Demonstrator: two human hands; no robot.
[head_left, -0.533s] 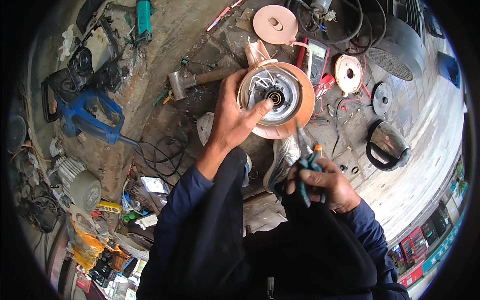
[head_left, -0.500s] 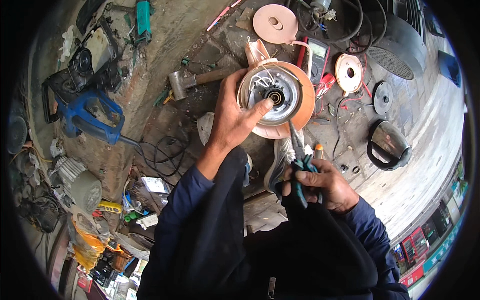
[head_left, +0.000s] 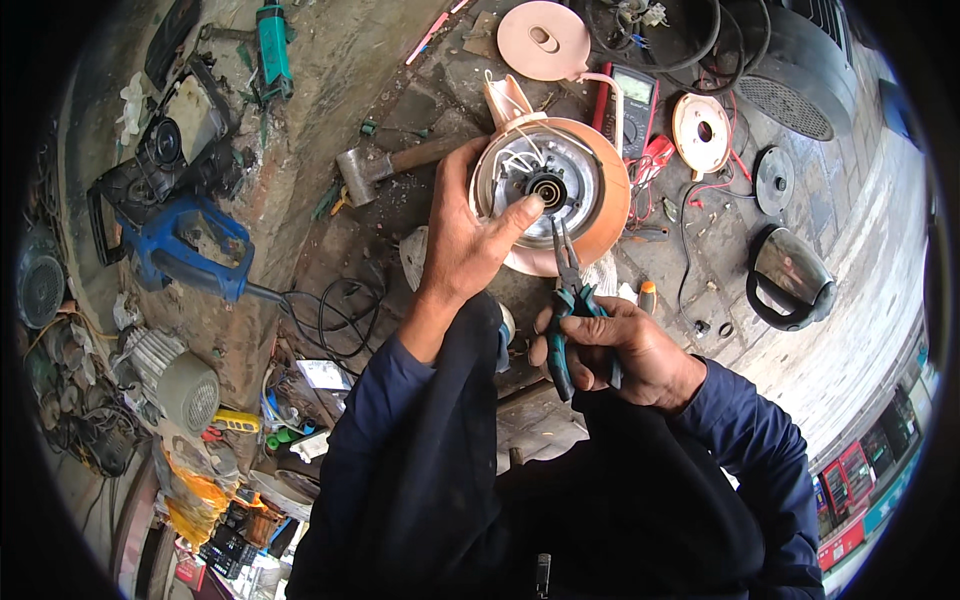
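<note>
Pliers (head_left: 567, 282) gripped by our right fingers (head_left: 588, 330) could skid inside the housing's (head_left: 606, 195) near rim (head_left: 530, 262) and jab our left fingers (head_left: 522, 214), clasping it, should it turn.

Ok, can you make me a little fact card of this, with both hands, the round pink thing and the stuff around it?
Left hand: holds the pink round base, thumb by its black centre ring
Right hand: grips pliers, tips apart over the base; touching or not, can't tell
Inside the base: silver metal, white wires
Beyond the base: pink lid, multimeter
Left side: hammer, blue power tool
</note>
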